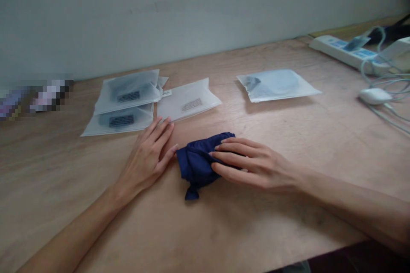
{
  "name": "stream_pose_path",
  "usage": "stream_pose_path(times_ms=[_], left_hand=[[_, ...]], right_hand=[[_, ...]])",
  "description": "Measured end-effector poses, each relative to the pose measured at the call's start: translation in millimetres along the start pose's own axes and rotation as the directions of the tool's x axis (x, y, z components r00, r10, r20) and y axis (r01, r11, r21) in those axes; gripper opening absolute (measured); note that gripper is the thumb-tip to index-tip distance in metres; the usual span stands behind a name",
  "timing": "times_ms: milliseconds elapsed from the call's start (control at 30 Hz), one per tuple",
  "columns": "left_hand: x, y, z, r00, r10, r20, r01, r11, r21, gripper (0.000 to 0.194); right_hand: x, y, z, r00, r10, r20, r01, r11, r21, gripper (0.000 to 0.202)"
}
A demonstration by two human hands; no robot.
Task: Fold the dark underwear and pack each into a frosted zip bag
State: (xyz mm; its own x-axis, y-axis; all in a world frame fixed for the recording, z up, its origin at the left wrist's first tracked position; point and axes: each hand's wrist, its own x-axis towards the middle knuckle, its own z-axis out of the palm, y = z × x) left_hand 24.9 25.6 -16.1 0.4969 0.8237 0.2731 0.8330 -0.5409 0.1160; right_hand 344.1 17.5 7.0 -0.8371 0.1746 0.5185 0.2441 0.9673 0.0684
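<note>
A folded dark blue cloth (201,158) lies on the wooden table (153,230), with a small end sticking out at its lower left. My right hand (256,164) rests on the cloth's right part, its fingers stretched over the fabric. To the left, my left hand (150,153) lies on the table with fingers apart, the thumb tip by the cloth's left edge and the other fingertips beside a flat frosted bag (173,106). Two more frosted bags with dark contents, an upper one (128,89) and a lower one (99,123), overlap behind my left hand.
Another frosted bag (278,84) with pale contents lies at the back right. A white power strip (346,53), cables and a white adapter (374,96) are at the far right. Blurred items (48,96) sit at the far left. A wall (192,13) stands behind.
</note>
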Motion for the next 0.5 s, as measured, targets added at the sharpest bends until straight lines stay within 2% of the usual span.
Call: stream_pose_path(times_ms=[67, 233, 300, 400, 500], left_hand=[[0, 1, 0.4, 0.999, 0.031, -0.041, -0.031, 0.999, -0.010, 0.053], [-2, 7, -3.0, 0.981, 0.070, -0.181, -0.081, 0.995, -0.053, 0.037], [-2, 9, -4.9, 0.971, 0.071, -0.230, -0.086, 0.995, -0.057, 0.030], [-2, 12, -7.6, 0.929, 0.109, -0.353, -0.130, 0.991, -0.036, 0.018], [-3, 14, -9.1, 0.908, 0.129, -0.400, -0.152, 0.988, -0.026, 0.014]], right_hand=[[1, -3, 0, 1.000, -0.008, -0.015, 0.008, 0.999, 0.040, 0.019], [-2, -5, 1, 0.996, 0.088, -0.003, -0.088, 0.996, 0.006, 0.017], [-3, -3, 1, 0.997, 0.071, -0.010, -0.071, 0.997, 0.004, 0.018], [-1, -3, 0, 1.000, 0.020, -0.019, -0.019, 0.999, 0.029, 0.016], [3, -9, -2, 0.999, -0.028, -0.040, 0.031, 0.998, 0.056, 0.013]])
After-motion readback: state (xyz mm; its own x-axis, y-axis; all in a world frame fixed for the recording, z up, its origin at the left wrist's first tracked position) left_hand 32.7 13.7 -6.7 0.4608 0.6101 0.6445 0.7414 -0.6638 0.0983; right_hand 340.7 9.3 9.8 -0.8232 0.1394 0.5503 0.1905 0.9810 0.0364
